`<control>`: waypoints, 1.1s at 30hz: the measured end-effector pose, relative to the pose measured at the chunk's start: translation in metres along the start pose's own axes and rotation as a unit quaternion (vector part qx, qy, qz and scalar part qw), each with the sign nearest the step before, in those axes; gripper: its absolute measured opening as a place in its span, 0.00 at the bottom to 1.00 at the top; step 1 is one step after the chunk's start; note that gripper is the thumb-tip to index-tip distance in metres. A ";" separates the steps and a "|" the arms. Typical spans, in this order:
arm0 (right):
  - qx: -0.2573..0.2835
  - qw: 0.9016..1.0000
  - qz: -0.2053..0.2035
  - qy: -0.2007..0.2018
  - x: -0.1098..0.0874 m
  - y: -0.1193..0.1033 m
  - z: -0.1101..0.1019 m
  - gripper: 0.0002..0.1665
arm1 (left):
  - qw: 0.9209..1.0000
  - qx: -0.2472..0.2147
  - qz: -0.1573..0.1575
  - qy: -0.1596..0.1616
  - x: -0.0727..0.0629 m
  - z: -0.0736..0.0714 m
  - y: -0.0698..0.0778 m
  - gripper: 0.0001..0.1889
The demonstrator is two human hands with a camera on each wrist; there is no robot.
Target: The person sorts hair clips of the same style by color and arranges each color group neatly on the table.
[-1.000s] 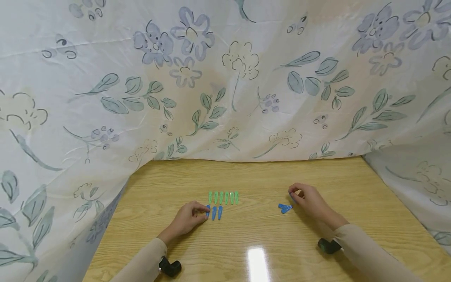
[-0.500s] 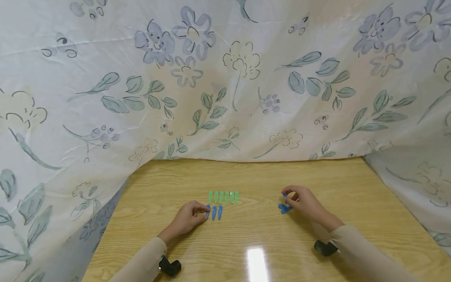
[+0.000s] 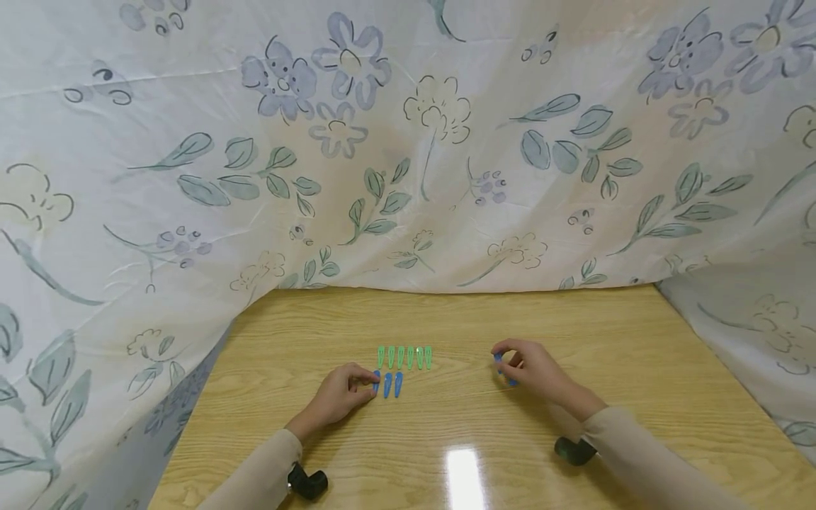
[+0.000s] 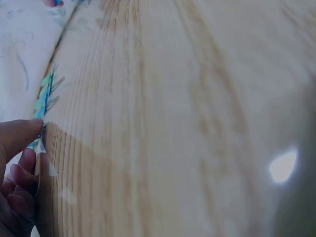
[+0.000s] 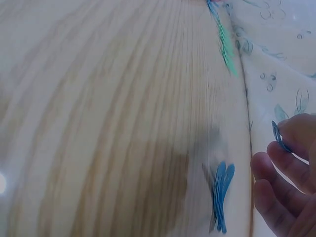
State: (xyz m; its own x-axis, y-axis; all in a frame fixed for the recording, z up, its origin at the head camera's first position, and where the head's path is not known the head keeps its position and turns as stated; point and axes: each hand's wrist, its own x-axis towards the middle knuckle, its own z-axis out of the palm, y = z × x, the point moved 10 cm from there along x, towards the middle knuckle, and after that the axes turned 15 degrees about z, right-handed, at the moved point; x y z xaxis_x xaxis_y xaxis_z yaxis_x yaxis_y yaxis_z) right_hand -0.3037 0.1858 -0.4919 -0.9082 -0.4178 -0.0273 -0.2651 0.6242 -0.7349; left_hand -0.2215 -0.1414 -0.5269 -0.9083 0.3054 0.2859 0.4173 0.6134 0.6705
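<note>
My left hand (image 3: 343, 394) pinches the leftmost blue snap hair clip (image 3: 376, 381) between thumb and forefinger, one at each end, down on the wooden table. Two more blue clips (image 3: 392, 384) lie upright beside it, forming a short row. Over to the right, my right hand (image 3: 540, 370) holds another blue hair clip (image 5: 278, 136) up off the table between thumb and fingertips. Below that hand rest a few overlapping blue clips (image 5: 222, 195), mostly covered by the fingers in the head view.
Several green hair clips (image 3: 405, 357) stand in a neat row just behind the blue ones. A floral cloth (image 3: 421, 212) hangs along the far edge and both sides of the wooden table (image 3: 408, 453).
My right hand has moved left with its blue clip, passing over the loose blue clips. The left hand stays where it was on the leftmost clip.
</note>
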 end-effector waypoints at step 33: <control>0.002 0.998 -0.043 -0.042 0.016 -0.055 0.055 0.18 | 1.000 -0.011 -0.014 -0.012 0.006 -0.003 -0.001 0.08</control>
State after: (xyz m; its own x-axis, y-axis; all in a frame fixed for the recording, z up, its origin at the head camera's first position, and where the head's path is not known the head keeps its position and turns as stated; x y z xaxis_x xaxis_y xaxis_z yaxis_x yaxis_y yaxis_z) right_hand -0.2862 0.1088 -0.4894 -0.8516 -0.5239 -0.0209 -0.3393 0.5810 -0.7398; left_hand -0.2274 -0.1425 -0.5238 -0.9184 0.3067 0.2501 0.3910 0.6060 0.6927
